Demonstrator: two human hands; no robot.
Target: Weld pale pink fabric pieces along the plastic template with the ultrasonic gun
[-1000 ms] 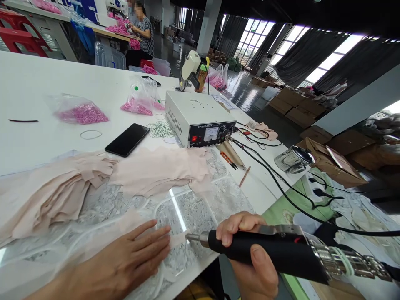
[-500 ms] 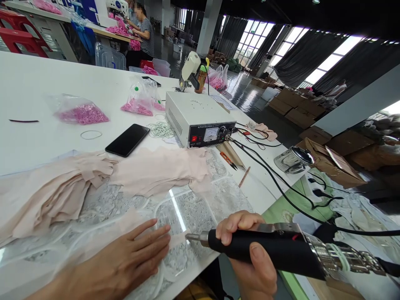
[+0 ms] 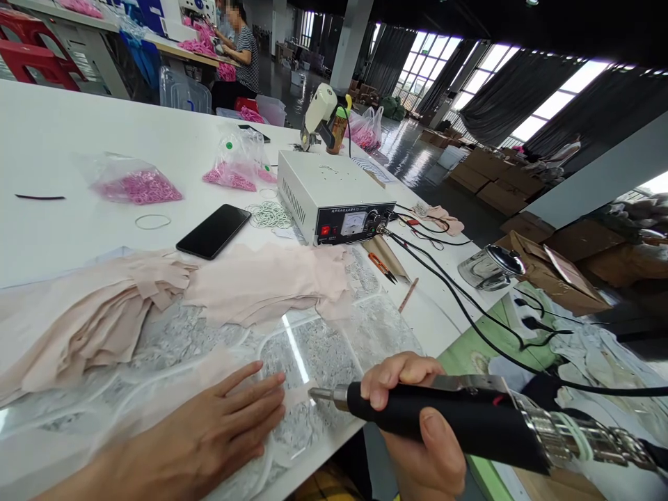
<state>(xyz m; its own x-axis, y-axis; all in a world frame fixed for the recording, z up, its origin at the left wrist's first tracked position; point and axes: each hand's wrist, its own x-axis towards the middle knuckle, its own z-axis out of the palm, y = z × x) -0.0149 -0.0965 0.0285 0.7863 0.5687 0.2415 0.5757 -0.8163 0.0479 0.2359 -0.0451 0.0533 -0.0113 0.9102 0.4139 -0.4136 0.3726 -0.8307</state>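
My left hand (image 3: 219,424) lies flat, fingers stretched out, pressing a thin, sheer pale pink fabric strip (image 3: 298,396) onto the patterned clear mat (image 3: 376,327). My right hand (image 3: 417,417) is wrapped round the black body of an ultrasonic welding gun (image 3: 449,417). Its metal tip points left and meets the end of the strip, just beyond my left fingertips. A cable runs from the gun's rear. Behind my hands lie a stack of pale pink fabric pieces (image 3: 266,278) and a fanned pile of the same fabric (image 3: 104,306).
A control box (image 3: 334,184) with black cables (image 3: 443,278) stands behind the fabric. Around it are a phone (image 3: 213,231), rubber bands (image 3: 268,216), orange thread snips (image 3: 382,267), bags of pink rings (image 3: 136,188) and a lidded glass mug (image 3: 489,268). A person (image 3: 243,56) sits at a far table.
The rear of the welding gun has dipped slightly, while its tip stays on the strip. My left hand holds nearly the same place.
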